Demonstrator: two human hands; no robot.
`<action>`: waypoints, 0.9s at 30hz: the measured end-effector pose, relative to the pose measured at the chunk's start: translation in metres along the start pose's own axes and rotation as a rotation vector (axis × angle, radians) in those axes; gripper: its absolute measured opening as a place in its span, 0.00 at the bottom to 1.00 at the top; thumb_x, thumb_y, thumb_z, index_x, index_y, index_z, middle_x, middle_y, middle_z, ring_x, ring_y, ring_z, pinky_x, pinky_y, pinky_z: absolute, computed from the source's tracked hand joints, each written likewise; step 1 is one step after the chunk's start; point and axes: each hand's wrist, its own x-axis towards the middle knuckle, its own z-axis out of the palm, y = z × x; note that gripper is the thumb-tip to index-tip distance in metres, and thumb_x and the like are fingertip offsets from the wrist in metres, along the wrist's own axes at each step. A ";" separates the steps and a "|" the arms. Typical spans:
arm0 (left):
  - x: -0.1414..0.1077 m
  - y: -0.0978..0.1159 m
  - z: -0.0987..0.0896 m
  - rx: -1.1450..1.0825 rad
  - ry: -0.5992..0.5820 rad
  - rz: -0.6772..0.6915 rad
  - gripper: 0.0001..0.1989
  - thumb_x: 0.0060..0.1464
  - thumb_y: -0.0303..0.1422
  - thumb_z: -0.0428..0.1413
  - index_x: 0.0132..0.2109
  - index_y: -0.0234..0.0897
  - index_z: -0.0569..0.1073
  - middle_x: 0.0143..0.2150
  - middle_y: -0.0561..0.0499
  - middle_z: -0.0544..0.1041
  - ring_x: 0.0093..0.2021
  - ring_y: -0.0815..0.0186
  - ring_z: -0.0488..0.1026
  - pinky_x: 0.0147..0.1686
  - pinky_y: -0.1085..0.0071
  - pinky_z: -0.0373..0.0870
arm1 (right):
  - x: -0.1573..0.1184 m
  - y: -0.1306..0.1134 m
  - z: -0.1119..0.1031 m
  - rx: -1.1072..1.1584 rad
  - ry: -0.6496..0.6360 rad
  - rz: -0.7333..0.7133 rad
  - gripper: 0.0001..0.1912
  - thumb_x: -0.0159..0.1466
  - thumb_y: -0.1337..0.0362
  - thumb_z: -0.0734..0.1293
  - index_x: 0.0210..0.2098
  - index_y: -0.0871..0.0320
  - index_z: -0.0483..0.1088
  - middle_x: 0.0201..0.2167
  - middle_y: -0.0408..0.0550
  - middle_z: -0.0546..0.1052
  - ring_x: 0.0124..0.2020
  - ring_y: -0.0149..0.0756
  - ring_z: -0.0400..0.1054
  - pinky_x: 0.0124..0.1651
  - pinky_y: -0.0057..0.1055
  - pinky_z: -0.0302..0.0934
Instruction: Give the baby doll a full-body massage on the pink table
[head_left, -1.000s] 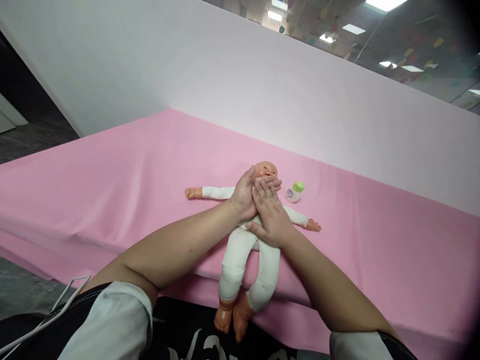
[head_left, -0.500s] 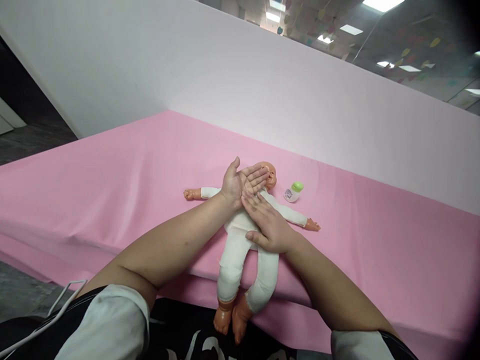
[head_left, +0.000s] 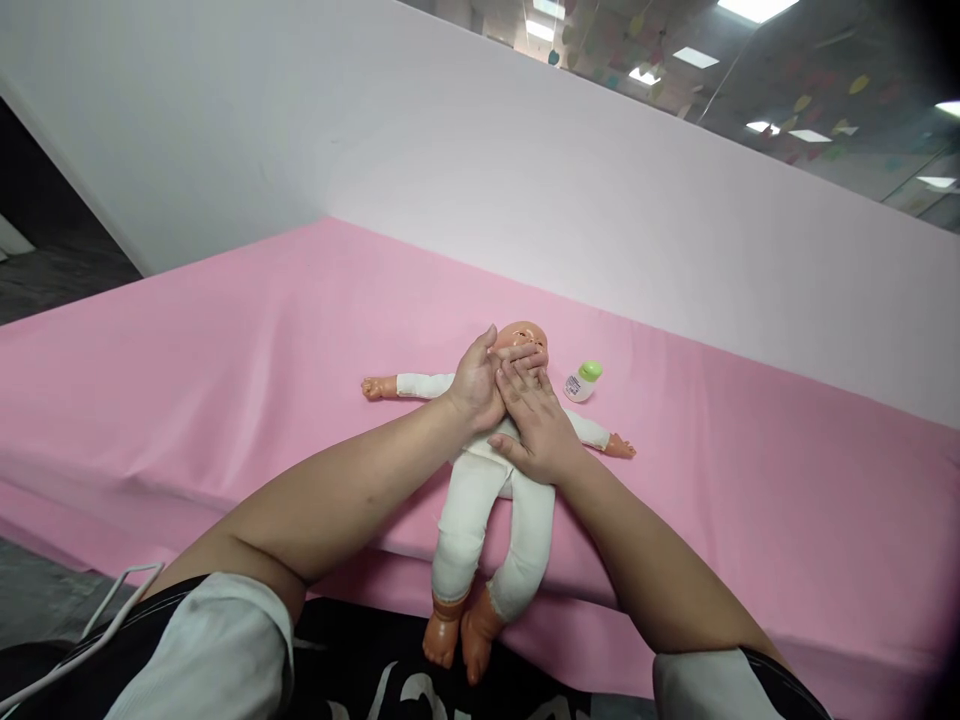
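A baby doll (head_left: pixel 465 510) with a white cloth body lies on its back, its arms spread and its feet toward me. Above its chest, my left hand (head_left: pixel 478 388) is turned palm up with fingers stretched out. My right hand (head_left: pixel 541 425) lies palm down across the left palm and fingers, flat, its thumb apart. Neither one holds an object. Together they cover the doll's upper chest and part of its lower face. Right of the doll's head stands a small clear bottle (head_left: pixel 582 383) with a green cap.
A pink cloth (head_left: pixel 247 350) covers the surface under the doll. Behind it rises a white wall panel (head_left: pixel 525 170). A white cable (head_left: pixel 112 630) hangs by my left sleeve. The doll's feet reach over the front edge near my dark clothing.
My right hand has slid forward along the left palm to the fingers. The left hand has shifted slightly to the right. More of the doll's forehead shows.
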 end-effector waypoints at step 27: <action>0.005 0.032 -0.086 1.597 -0.023 0.505 0.12 0.60 0.40 0.63 0.48 0.47 0.87 0.53 0.43 0.86 0.59 0.42 0.79 0.74 0.47 0.63 | -0.041 -0.030 -0.023 0.322 -0.145 -0.349 0.42 0.75 0.34 0.61 0.78 0.51 0.65 0.76 0.51 0.71 0.80 0.47 0.60 0.85 0.54 0.44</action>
